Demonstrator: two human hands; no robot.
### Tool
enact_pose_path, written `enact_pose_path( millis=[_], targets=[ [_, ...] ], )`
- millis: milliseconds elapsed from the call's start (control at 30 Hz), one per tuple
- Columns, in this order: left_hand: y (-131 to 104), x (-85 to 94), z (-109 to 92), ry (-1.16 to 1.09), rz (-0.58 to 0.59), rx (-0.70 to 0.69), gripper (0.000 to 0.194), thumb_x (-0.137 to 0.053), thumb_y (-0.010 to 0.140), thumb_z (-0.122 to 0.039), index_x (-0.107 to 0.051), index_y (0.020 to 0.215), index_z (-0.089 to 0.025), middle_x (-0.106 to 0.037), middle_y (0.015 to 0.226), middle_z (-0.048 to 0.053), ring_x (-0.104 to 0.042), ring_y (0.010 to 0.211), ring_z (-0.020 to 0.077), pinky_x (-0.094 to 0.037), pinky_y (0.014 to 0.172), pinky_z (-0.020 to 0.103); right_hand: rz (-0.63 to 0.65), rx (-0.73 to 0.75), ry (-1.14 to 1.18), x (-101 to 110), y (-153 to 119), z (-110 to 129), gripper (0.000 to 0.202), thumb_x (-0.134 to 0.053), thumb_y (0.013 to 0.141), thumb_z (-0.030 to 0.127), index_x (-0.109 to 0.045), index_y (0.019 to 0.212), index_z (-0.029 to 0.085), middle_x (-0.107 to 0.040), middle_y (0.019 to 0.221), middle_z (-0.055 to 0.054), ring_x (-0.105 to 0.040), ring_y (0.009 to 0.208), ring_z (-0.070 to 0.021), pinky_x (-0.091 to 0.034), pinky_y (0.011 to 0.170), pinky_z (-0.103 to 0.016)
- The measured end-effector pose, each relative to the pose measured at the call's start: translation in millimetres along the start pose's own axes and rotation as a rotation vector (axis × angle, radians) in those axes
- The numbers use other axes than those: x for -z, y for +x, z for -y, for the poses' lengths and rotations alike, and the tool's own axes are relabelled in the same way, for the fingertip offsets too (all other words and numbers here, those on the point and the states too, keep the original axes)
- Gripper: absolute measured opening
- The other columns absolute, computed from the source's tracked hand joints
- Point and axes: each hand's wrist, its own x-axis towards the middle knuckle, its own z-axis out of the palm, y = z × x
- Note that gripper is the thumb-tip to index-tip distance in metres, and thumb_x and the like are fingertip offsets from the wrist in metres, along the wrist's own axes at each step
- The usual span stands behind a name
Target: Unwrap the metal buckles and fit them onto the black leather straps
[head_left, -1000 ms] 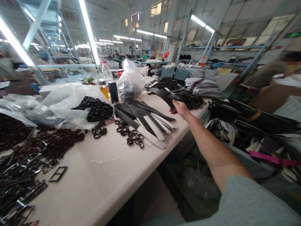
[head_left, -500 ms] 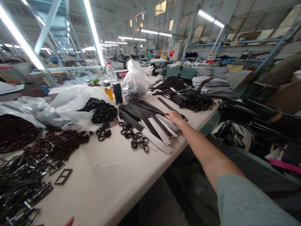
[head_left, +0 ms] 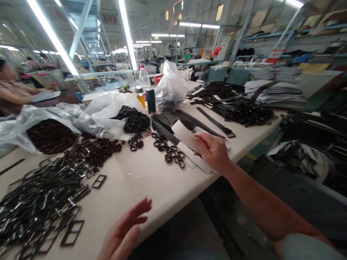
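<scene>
My right hand (head_left: 213, 151) is closed around a strap (head_left: 184, 134), lifted over the strap pile with its pale side showing. Beneath it, black straps with white undersides (head_left: 169, 126) lie fanned out on the table (head_left: 130, 195). My left hand (head_left: 126, 227) is empty, fingers stretched out, above the table's near edge. Small black loops (head_left: 173, 157) lie just left of the straps. To the left of my left hand, a heap of dark metal buckles (head_left: 46, 198) spreads out. A single strap with a buckle (head_left: 217, 121) rests beyond my right hand.
Brown loops (head_left: 90, 150) spill near an open plastic bag (head_left: 51, 135). Black loops (head_left: 132, 119) lie by more plastic. Behind stand a dark cylinder (head_left: 150, 101) and a tied bag (head_left: 170, 86). A finished-strap heap (head_left: 248, 112) lies far right. Another person (head_left: 13, 90) sits at left.
My right hand has drawn back from the strap pile, lifting a strap toward me. My left hand has risen into view from the bottom edge. The view has turned left.
</scene>
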Motion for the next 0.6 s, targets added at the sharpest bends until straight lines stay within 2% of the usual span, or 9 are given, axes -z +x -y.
enact_pose_path(
  millis=[67, 133, 167, 233, 333, 400, 433, 500, 600],
  targets=[
    [13.1, -14.8, -17.9, -0.331, 0.078, -0.011, 0.061, -0.065, 0.081, -0.066, -0.065, 0.132, -0.034, -0.066, 0.133, 0.008, -0.061, 0.124, 0.0308, -0.055, 0.100, 0.040, 0.039, 0.237, 0.010, -2.0, -17.7, 37.2, 0.020, -0.047, 0.101, 0.028, -0.064, 0.096, 0.018, -0.066, 0.067, 0.001, -0.062, 0.059, -0.0116, -0.047, 0.064, -0.022],
    [24.8, -19.6, -29.9, -0.574, 0.124, -0.065, 0.073, -0.068, 0.069, -0.075, -0.067, 0.129, -0.034, -0.068, 0.130, 0.008, -0.062, 0.122, 0.0298, -0.057, 0.097, 0.037, 0.134, 0.393, 0.026, -3.6, -33.8, 61.3, 0.020, -0.046, 0.102, 0.027, -0.064, 0.097, 0.018, -0.069, 0.076, -0.002, -0.064, 0.067, -0.0126, -0.048, 0.068, -0.024],
    [28.8, -17.5, -34.0, -0.639, 0.086, -0.101, 0.077, -0.069, 0.067, -0.078, -0.068, 0.128, -0.030, -0.068, 0.129, 0.010, -0.064, 0.119, 0.0290, -0.057, 0.095, 0.037, 0.186, 0.431, 0.041, -4.6, -41.3, 67.7, 0.022, -0.045, 0.103, 0.028, -0.064, 0.098, 0.017, -0.069, 0.077, -0.003, -0.063, 0.068, -0.0129, -0.048, 0.069, -0.024],
    [31.6, -5.3, -38.9, -0.688, -0.085, -0.158, 0.064, -0.073, 0.070, -0.069, -0.074, 0.118, -0.026, -0.073, 0.117, 0.009, -0.071, 0.103, 0.0231, -0.060, 0.087, 0.030, 0.265, 0.455, 0.066, -6.4, -55.7, 70.7, 0.025, -0.043, 0.104, 0.027, -0.064, 0.096, 0.016, -0.068, 0.075, -0.004, -0.061, 0.065, -0.0127, -0.047, 0.066, -0.025],
    [23.1, 22.1, -38.1, -0.607, -0.387, -0.181, 0.030, -0.086, 0.068, -0.043, -0.080, 0.093, -0.027, -0.077, 0.088, 0.002, -0.072, 0.078, 0.0139, -0.060, 0.073, 0.021, 0.326, 0.426, 0.051, -5.4, -77.3, 59.4, 0.023, -0.045, 0.103, 0.024, -0.064, 0.094, 0.015, -0.066, 0.073, -0.003, -0.060, 0.063, -0.0125, -0.046, 0.064, -0.026],
    [10.9, 37.3, -33.1, -0.419, -0.519, -0.199, 0.024, -0.091, 0.062, -0.034, -0.080, 0.081, -0.024, -0.076, 0.085, 0.002, -0.070, 0.074, 0.0118, -0.057, 0.066, 0.016, 0.353, 0.393, 0.021, -1.6, -91.6, 47.9, 0.020, -0.048, 0.102, 0.022, -0.065, 0.094, 0.016, -0.067, 0.074, -0.004, -0.060, 0.064, -0.0127, -0.045, 0.063, -0.025],
    [3.7, 42.2, -29.6, -0.316, -0.537, -0.200, 0.023, -0.091, 0.061, -0.032, -0.079, 0.078, -0.021, -0.075, 0.083, 0.003, -0.068, 0.070, 0.0103, -0.055, 0.061, 0.014, 0.369, 0.365, 0.015, 0.7, -98.3, 42.2, 0.019, -0.049, 0.101, 0.021, -0.065, 0.094, 0.016, -0.068, 0.075, -0.004, -0.061, 0.064, -0.0130, -0.046, 0.063, -0.025],
    [-10.9, 45.1, -20.9, -0.204, -0.478, -0.173, 0.019, -0.088, 0.066, -0.031, -0.079, 0.077, -0.019, -0.071, 0.071, 0.002, -0.060, 0.055, 0.0062, -0.046, 0.047, 0.011, 0.438, 0.279, 0.067, 4.3, -110.0, 32.8, 0.019, -0.049, 0.101, 0.022, -0.067, 0.095, 0.017, -0.070, 0.078, -0.004, -0.064, 0.067, -0.0135, -0.047, 0.063, -0.024],
    [-27.6, 31.9, -6.1, -0.254, -0.317, -0.084, 0.014, -0.082, 0.074, -0.033, -0.076, 0.079, -0.020, -0.059, 0.050, -0.002, -0.047, 0.037, 0.0056, -0.034, 0.035, 0.013, 0.722, 0.013, 0.402, 1.4, -120.2, 30.1, 0.029, -0.043, 0.104, 0.033, -0.068, 0.107, 0.020, -0.074, 0.093, -0.006, -0.070, 0.081, -0.0149, -0.053, 0.071, -0.024]
  ],
)
